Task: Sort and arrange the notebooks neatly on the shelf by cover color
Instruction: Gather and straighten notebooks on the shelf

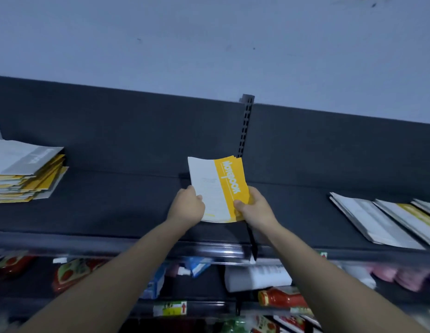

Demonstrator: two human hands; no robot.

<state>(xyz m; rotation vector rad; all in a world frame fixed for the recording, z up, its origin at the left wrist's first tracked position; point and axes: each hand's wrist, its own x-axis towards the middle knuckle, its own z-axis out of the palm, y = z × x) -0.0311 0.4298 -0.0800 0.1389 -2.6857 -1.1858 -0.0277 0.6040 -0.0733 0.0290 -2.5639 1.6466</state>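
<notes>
Two hands grip a thin bundle of notebooks (pixel 217 188) just above the dark shelf (pixel 113 203), near the middle of the view. The top cover is white on its left part and yellow on its right, with white lettering running along the yellow band. More yellow edges peek out behind it at the far right corner. The left hand (pixel 188 206) clasps the bundle's left edge near the lower corner, its fingers (pixel 197 197) curled onto the white cover. The right hand (pixel 254 207) holds the lower right corner, with the thumb pressed on the yellow band and the other fingers tucked behind, out of sight. The bundle's near edge sits low over the shelf; I cannot tell whether it touches.

At 9 o'clock, well apart from the hands, a tall pile of notebooks (pixel 26 174) lies flat on the same shelf. It shows mostly yellow edges under a grey-and-white top cover, and its layers are skewed. At 3 o'clock a row of notebooks (pixel 382 217) lies overlapping, with white and grey covers and a yellow strip among them. A slotted metal post (pixel 247 121) rises at 12 o'clock behind the bundle, up the dark back panel (pixel 113 131), with a pale wall (pixel 209 44) above. Toward 6 o'clock, a lower shelf (pixel 197 287) holds blurred packets (pixel 72 272), a red bottle (pixel 284 299) and a price tag (pixel 170 308) with a red arrow.
</notes>
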